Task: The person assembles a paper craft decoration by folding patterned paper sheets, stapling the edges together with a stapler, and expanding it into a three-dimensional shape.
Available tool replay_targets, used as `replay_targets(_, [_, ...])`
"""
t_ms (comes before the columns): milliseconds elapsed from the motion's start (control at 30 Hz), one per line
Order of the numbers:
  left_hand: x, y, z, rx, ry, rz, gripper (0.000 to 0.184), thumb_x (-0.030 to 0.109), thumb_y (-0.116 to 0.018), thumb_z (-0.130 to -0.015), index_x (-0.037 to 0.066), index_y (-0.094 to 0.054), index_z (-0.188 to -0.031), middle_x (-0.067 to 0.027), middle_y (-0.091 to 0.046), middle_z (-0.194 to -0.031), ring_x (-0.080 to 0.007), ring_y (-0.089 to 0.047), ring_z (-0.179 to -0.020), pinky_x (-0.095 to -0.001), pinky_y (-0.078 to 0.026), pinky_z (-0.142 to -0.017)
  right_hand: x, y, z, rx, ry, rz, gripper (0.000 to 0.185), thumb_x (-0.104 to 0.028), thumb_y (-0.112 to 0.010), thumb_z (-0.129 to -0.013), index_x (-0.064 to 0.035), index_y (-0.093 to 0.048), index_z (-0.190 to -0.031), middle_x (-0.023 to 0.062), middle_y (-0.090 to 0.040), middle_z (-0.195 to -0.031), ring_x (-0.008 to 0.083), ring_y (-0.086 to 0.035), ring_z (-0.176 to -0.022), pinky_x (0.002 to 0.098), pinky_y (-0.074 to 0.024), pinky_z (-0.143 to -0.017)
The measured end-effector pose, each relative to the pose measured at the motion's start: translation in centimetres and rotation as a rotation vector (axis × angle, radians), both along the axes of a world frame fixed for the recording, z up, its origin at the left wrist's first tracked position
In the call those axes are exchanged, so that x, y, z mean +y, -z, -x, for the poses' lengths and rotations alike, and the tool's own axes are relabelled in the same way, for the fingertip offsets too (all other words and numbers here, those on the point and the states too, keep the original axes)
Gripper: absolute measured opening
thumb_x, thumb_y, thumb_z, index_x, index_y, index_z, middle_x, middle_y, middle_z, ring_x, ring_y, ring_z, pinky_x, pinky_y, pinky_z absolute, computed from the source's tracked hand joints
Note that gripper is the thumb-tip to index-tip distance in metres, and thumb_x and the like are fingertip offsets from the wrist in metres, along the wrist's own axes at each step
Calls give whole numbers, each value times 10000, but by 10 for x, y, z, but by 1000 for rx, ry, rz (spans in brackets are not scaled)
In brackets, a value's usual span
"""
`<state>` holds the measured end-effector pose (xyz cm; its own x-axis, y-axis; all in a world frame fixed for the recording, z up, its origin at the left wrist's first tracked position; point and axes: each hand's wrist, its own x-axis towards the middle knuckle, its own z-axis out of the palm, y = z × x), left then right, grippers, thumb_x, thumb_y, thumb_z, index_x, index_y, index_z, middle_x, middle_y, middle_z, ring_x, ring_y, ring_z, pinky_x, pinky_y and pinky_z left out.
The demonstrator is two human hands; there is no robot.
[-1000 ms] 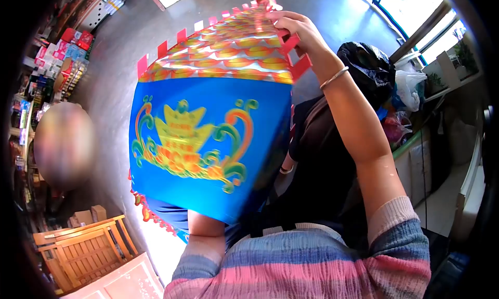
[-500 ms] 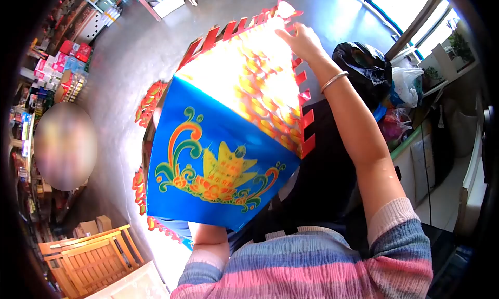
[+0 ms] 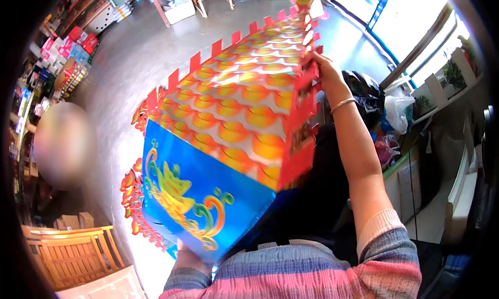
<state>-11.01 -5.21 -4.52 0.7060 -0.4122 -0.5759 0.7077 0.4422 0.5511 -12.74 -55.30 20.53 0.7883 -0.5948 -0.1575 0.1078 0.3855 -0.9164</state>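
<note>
A large paper structure fills the middle of the view, with a blue panel [image 3: 208, 195] printed with a yellow, orange and green emblem. Above the panel rises a pointed roof [image 3: 228, 101] patterned in orange and yellow scales, edged with red tabs. Near the roof's top, my right hand [image 3: 327, 73] has its fingers closed on the red edge at the right. A bracelet circles that wrist. My left forearm runs under the bottom of the blue panel, and the fingers of my left hand are hidden behind it. Red cut-out trim [image 3: 135, 200] hangs along the structure's left side.
Shelves with packaged goods [image 3: 67, 54] line the left. A folded wooden chair [image 3: 73, 252] is at lower left, beside a pale board [image 3: 106, 286]. Black [image 3: 364, 93] and white plastic bags [image 3: 398, 112] lie at right. A white box [image 3: 179, 9] stands on the floor [image 3: 130, 54] beyond.
The structure has turned and tilted, so more of the scaled roof and its red right edge shows. My right hand has come lower and touches the roof edge. The camera view has shifted slightly.
</note>
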Motion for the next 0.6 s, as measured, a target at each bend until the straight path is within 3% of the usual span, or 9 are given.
replay_targets(133, [1, 5, -10, -12, -29, 11, 204, 220, -573, -853, 95, -557, -1012, -32, -593, -968, -193, -572, -919, -322, -438, -792, -12, -16, -4, -262, 123, 14, 167, -228, -643, -824, -62, -627, -822, 29, -605, -677, 113, -534, -499, 211, -364, -421])
replay_targets(167, [2, 3, -13, -18, -36, 9, 203, 221, -573, -854, 95, -557, -1012, -31, -593, -967, -193, -573, -918, -322, -439, -791, 2, -40, 13, -217, 105, 46, 168, -235, -645, -822, -68, -627, -811, 28, -619, -697, 99, -532, -513, 212, -343, -423])
replay_targets(267, [-6, -4, -26, -55, -77, 12, 202, 225, -574, -855, 96, -558, -1009, -30, -594, -964, -193, -573, -916, -322, -439, -789, -12, -38, 9, -393, 156, 74, 172, -216, -645, -821, -54, -647, -877, 36, -640, -792, 109, -569, -587, 207, -401, -474])
replay_targets(333, [-12, -18, -29, -70, -184, -37, 201, 227, -574, -856, 97, -558, -1008, -30, -594, -962, -192, -574, -914, -322, -440, -787, -7, -44, 11, -490, 126, 73, 214, -179, -592, -863, -9, -613, -992, 75, -635, -929, 181, -622, -816, 287, -502, -685])
replay_targets(400, [-31, -71, -17, -71, -461, -227, 190, 267, -599, -834, 102, -569, -923, -16, -604, -903, -167, -578, -881, -320, -425, -728, 23, -59, 11, -483, 246, 94, 188, -140, -608, -851, -6, -621, -983, 83, -638, -960, 179, -622, -856, 288, -502, -742])
replay_targets(467, [-50, -104, -12, -332, -530, -333, 319, 301, -541, -883, 74, -578, -1105, -45, -584, -1069, -164, -564, -970, -303, -411, -773, 42, -63, 8, -516, 202, 147, 129, -112, -633, -834, -17, -646, -920, 66, -647, -921, 143, -612, -818, 250, -486, -710])
replay_targets(500, [-65, -127, -4, -534, -432, -410, 419, 351, -526, -886, 56, -542, -1184, -56, -574, -1143, -164, -524, -1062, -278, -383, -871, 46, -60, 2, -515, 219, 189, 100, -104, -638, -829, -24, -655, -887, 51, -651, -886, 122, -605, -786, 232, -475, -693])
replay_targets(533, [-81, -133, -1, -709, -364, -418, 445, 285, -530, -901, 17, -484, -1253, -97, -546, -1177, -171, -498, -1091, -297, -372, -931, 51, -57, -2, -514, 238, 235, 74, -95, -643, -825, -31, -664, -855, 35, -654, -851, 101, -598, -754, 213, -464, -676])
replay_targets(600, [-110, -132, 1, -1023, -151, -520, 555, 211, -626, -834, -8, -410, -1297, -158, -446, -1301, -233, -411, -1217, -325, -298, -1023, 65, -52, -9, -480, 260, 363, 71, -62, -637, -826, -41, -659, -762, -34, -587, -724, 33, -473, -655, 185, -368, -613])
